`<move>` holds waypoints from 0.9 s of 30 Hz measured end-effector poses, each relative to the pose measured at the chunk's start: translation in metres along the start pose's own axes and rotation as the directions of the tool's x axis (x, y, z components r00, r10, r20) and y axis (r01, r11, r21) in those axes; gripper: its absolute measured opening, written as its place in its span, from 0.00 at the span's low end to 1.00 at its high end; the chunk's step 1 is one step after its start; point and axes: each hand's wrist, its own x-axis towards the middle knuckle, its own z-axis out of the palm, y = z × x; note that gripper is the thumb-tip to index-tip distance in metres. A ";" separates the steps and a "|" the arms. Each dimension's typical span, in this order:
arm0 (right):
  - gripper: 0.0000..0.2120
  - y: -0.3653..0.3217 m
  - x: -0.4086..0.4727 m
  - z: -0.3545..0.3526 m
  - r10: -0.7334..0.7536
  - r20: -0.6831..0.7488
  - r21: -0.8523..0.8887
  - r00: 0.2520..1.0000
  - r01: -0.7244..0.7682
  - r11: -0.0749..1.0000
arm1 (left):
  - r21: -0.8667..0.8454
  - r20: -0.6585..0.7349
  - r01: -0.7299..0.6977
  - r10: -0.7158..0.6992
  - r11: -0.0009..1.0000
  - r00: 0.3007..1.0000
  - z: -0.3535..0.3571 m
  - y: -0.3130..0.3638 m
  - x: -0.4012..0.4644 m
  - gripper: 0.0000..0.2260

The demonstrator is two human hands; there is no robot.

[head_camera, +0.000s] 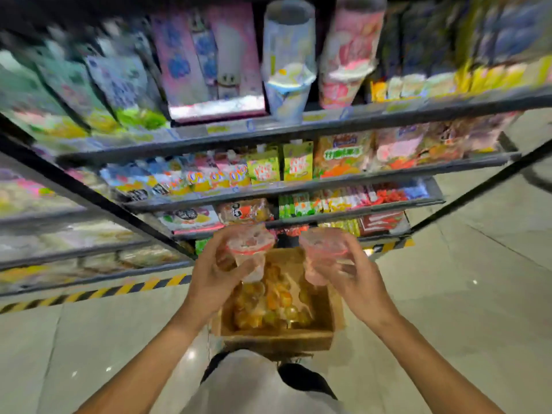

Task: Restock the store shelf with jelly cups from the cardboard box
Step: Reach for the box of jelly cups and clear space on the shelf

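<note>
Step in hand: 2 jelly cups are judged to have been lifted from the cardboard box [277,339] and to be in transit toward the store shelf [298,186]; neither is yet placed.
Left hand: the left hand [213,276] is wrapped around the left jelly cup [249,249], held above the box's far left corner.
Right hand: the right hand [355,273] is curled around the right jelly cup [324,252], held above the box's far right corner.
Cup axis, left: the long axis is tilted, with the red-rimmed wide end pointed up and away toward the shelf and the narrow base pointed down toward the box.
Cup axis, right: a similar tilt is seen, wide end up and away; motion blur hides finer detail.
Box: it is set on the floor just in front of the shelf's lowest tier, and orange and yellow packed jelly stock [271,303] is seen inside.
Next move: both cups are to be carried up and forward from the box to a shelf tier, then stood on their bases; which tier holds a free slot cannot be told.
Care needed: the tilt is to be corrected before release, so that neither cup tips.
</note>
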 end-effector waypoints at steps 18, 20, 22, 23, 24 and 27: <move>0.26 -0.302 0.056 0.030 -0.628 0.088 -0.169 0.773 0.633 0.755 | 0.004 -0.078 -0.567 0.566 0.824 0.821 -0.124 0.246 0.006 0.22; 0.26 -0.318 0.058 0.037 -0.650 0.072 -0.174 0.757 0.651 0.739 | 0.022 -0.059 -0.615 0.615 0.788 0.786 -0.139 0.263 0.014 0.23; 0.27 -0.330 0.059 0.043 -0.657 0.045 -0.179 0.753 0.653 0.736 | 0.036 -0.036 -0.660 0.661 0.750 0.749 -0.152 0.280 0.024 0.24; 0.27 -0.335 0.060 0.046 -0.658 0.032 -0.175 0.752 0.652 0.737 | 0.034 -0.020 -0.678 0.679 0.734 0.734 -0.157 0.289 0.028 0.24; 0.27 -0.339 0.062 0.048 -0.657 0.017 -0.169 0.754 0.650 0.741 | 0.026 -0.003 -0.695 0.695 0.719 0.719 -0.162 0.298 0.033 0.24; 0.28 -0.352 0.068 0.052 -0.655 -0.054 -0.170 0.754 0.639 0.750 | -0.022 0.055 -0.736 0.736 0.677 0.675 -0.168 0.323 0.047 0.24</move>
